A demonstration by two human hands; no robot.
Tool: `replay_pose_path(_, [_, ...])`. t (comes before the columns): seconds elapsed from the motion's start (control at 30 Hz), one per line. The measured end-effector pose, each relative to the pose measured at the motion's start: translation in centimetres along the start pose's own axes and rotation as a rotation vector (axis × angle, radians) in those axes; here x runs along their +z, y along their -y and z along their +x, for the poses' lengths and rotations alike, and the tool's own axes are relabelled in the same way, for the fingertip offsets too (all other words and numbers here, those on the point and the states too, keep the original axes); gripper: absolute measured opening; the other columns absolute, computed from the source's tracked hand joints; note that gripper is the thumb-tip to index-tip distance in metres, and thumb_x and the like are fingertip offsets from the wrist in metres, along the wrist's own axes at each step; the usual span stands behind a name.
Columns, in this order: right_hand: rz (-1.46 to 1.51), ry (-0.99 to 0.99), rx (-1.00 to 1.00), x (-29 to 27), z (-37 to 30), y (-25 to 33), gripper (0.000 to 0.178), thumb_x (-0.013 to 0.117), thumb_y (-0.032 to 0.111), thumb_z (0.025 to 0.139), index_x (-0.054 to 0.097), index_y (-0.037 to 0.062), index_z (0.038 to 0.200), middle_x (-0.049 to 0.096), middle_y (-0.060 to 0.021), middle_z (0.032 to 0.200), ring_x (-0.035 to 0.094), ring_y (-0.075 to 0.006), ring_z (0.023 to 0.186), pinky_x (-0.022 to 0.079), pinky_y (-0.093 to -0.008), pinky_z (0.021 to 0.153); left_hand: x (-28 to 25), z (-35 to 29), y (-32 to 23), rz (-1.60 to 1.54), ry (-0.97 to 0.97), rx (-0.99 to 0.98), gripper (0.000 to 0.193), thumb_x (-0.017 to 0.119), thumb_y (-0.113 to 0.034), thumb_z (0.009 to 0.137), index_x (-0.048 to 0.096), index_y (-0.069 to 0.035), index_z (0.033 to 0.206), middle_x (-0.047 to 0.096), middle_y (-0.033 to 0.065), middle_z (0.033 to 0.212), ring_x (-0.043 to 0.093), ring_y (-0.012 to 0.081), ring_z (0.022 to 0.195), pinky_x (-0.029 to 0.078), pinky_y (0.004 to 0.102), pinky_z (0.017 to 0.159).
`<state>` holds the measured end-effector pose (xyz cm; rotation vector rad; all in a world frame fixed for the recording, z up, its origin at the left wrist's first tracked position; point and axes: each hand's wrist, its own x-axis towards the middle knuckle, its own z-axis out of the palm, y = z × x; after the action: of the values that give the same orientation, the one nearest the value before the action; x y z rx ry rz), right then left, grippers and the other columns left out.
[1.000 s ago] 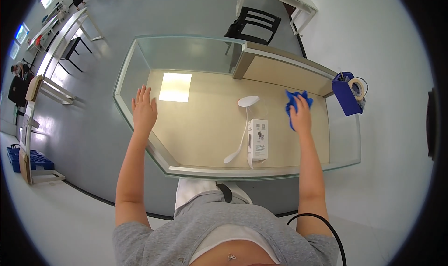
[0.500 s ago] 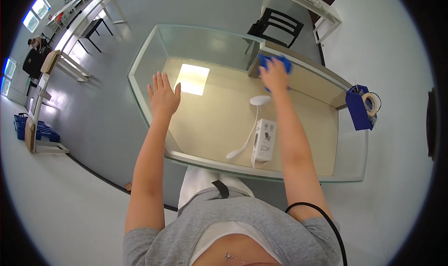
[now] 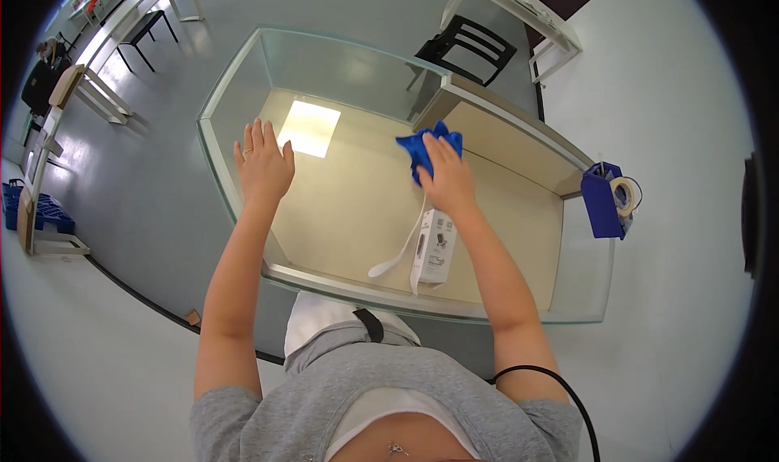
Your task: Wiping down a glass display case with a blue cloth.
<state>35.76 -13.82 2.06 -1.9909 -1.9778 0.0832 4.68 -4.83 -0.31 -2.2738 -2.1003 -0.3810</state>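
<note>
A glass display case (image 3: 229,76) with a pale cream floor spreads out in front of me. My right hand (image 3: 451,183) presses its fingers onto a crumpled blue cloth (image 3: 417,155), near the inner corner of the beige panel. On the left side, my left hand (image 3: 266,170) is spread flat with nothing in it, a ring on one finger; whether it touches glass I cannot tell. Below the cloth lie a slim white curved object (image 3: 389,265), its upper end hidden by the cloth and hand, and a white printed box (image 3: 436,247) beside it.
A blue bin (image 3: 599,210) with a roll of tape (image 3: 623,196) hangs at the case's right end. Behind the case are a black chair (image 3: 475,47) and a white table (image 3: 519,12). A blue plastic crate (image 3: 40,212) sits far left. A black cable (image 3: 560,373) crosses my right arm.
My right hand and the blue cloth have come nearer and to the left, now covering the white object's round end. The left hand stays flat, while the whole view has shifted a little.
</note>
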Motion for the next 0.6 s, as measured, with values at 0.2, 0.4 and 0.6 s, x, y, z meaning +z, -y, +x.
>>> replay_pose_path(0.2, [-0.115,-0.104,-0.018,2.8,10.2,-2.4,0.048,0.058,0.03,0.086,0.054,0.0124,0.131,0.048,-0.004,0.142,0.042,-0.0239,0.132,0.037,-0.0454,0.105,-0.1,0.4,-1.0,-0.046,-0.021,0.022,0.054,0.043,-0.037,0.097,0.04,-0.005,0.14,0.035,0.0134,0.149,0.027,0.0284,0.141,0.018,0.0496,0.115])
replay_pose_path(0.4, [-0.071,-0.049,-0.175,1.9,5.5,0.2,0.045,0.061,0.026,0.083,0.059,0.0109,0.126,0.054,-0.0057,0.135,0.048,-0.0265,0.128,0.042,-0.0426,0.101,0.6,-0.6,0.3,-0.097,-0.046,0.039,0.053,0.045,-0.035,0.096,0.041,-0.004,0.139,0.036,0.0144,0.149,0.027,0.0293,0.141,0.019,0.0504,0.114])
replay_pose_path(0.6, [-0.099,-0.013,-0.192,0.4,3.1,0.7,0.045,0.062,0.024,0.081,0.061,0.0077,0.123,0.056,-0.0074,0.134,0.051,-0.0285,0.124,0.045,-0.0395,0.099,-0.2,-0.3,-1.0,-0.033,-0.034,0.027,0.053,0.047,-0.032,0.095,0.041,-0.001,0.137,0.035,0.0172,0.148,0.027,0.0314,0.141,0.019,0.0507,0.114])
